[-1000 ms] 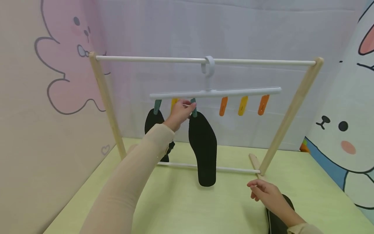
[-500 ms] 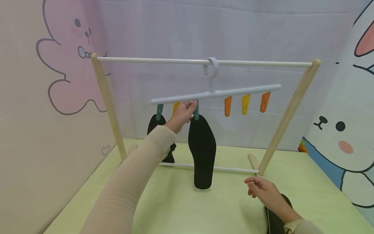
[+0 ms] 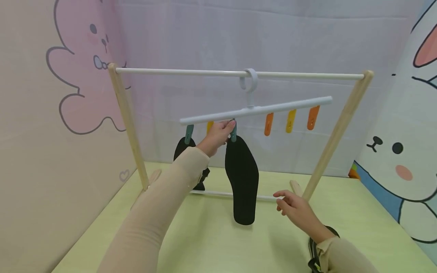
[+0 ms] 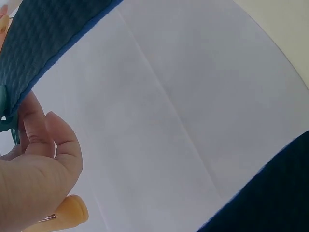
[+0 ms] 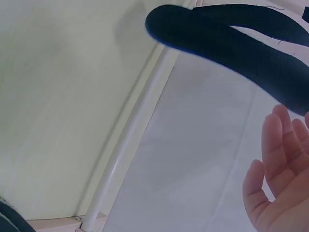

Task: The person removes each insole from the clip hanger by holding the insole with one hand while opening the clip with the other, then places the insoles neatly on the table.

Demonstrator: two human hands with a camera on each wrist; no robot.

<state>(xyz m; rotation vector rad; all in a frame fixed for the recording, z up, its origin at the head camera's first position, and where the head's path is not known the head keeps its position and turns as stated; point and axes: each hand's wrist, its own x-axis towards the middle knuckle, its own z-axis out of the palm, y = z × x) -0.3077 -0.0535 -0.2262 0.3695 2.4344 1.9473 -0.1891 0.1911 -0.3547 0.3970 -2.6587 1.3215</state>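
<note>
A black insole (image 3: 242, 178) hangs by its top end from a green clip (image 3: 233, 133) under a white hanger (image 3: 256, 110). My left hand (image 3: 217, 137) pinches that clip between thumb and fingers; in the left wrist view the hand (image 4: 43, 164) is beside the green clip (image 4: 8, 121). Another black insole (image 3: 182, 147) hangs from the left green clip (image 3: 189, 134), partly behind my sleeve. Lower right of the hanging insole, my right hand (image 3: 297, 212) is raised with relaxed fingers and holds nothing; the right wrist view shows its palm (image 5: 285, 188) below the insole (image 5: 231, 46).
The hanger hooks over the top rod (image 3: 187, 72) of a wooden-sided rack (image 3: 336, 136). Orange (image 3: 269, 124) and yellow clips (image 3: 290, 121) hang on its right half. A dark item (image 3: 313, 252) lies on the table (image 3: 211, 246), partly under my right forearm.
The hanger's left side has dropped and its right side has risen slightly. My left hand has moved a little down and right with the clip. My right hand has moved up and left.
</note>
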